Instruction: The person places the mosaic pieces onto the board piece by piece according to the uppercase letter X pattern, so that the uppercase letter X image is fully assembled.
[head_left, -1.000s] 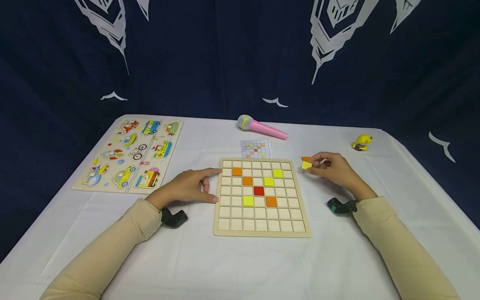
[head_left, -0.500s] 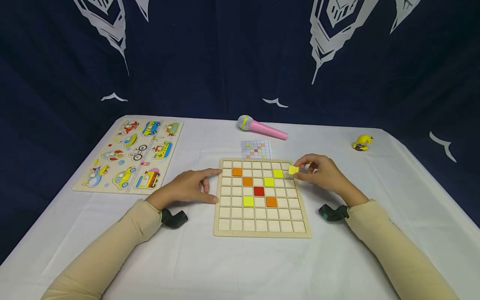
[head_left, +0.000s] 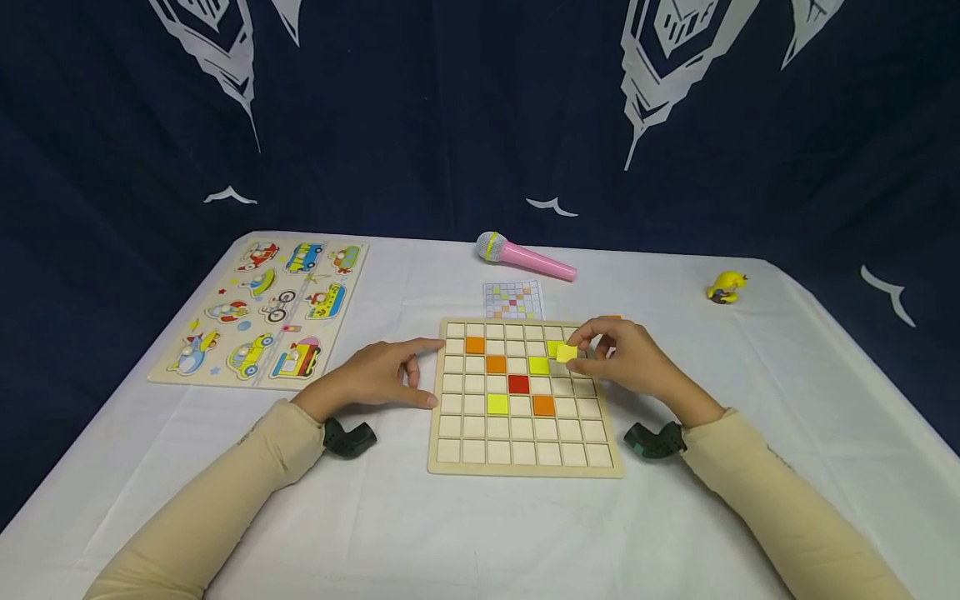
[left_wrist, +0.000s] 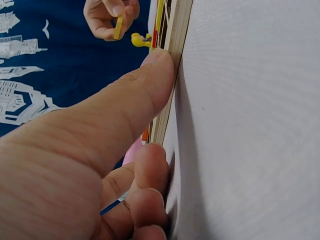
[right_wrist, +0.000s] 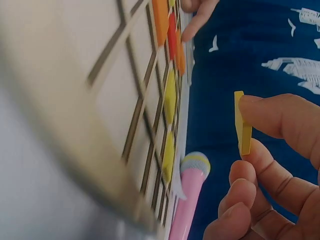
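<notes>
A wooden grid board lies at the table's middle, with orange, yellow and one red tile set in its cells. My right hand hovers over the board's upper right part and pinches a small yellow tile between thumb and forefinger. The tile hangs just above the cells next to a placed yellow tile. My left hand lies on the cloth with its thumb and forefinger pressed against the board's left edge.
A small pattern card lies behind the board, and a pink toy microphone beyond it. A vehicle peg puzzle sits at the left. A yellow duck toy stands far right. An orange tile peeks out behind my right hand.
My right hand has carried the yellow tile leftward from the cloth beside the board to above its upper right cells. The left hand has stayed put.
</notes>
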